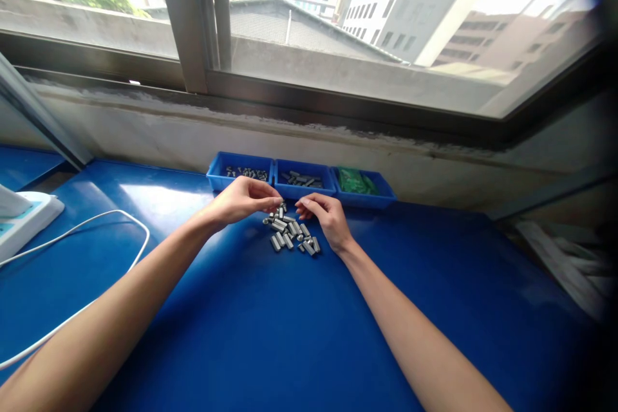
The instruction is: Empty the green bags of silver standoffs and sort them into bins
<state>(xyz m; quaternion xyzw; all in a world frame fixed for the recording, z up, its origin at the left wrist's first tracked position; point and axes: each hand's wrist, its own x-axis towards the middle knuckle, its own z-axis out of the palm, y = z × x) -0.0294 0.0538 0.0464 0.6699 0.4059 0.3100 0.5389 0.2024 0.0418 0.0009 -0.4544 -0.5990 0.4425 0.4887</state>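
We are pinching metal part (284, 205) in left hand (245, 200); right hand (327, 216) grip unclear; advising steady fingers over pile (292, 229).

Your small cylinders (292, 229) look like smooth, shiny metal — the tabletop (251, 322) under them glossy and smooth, the far bins (305, 192) plastic — and the far wall (145, 132) rough, matt.

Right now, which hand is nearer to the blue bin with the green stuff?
Right: the right hand is just in front of that green-filled bin, to its left. The left hand is farther left, in front of the leftmost bin.
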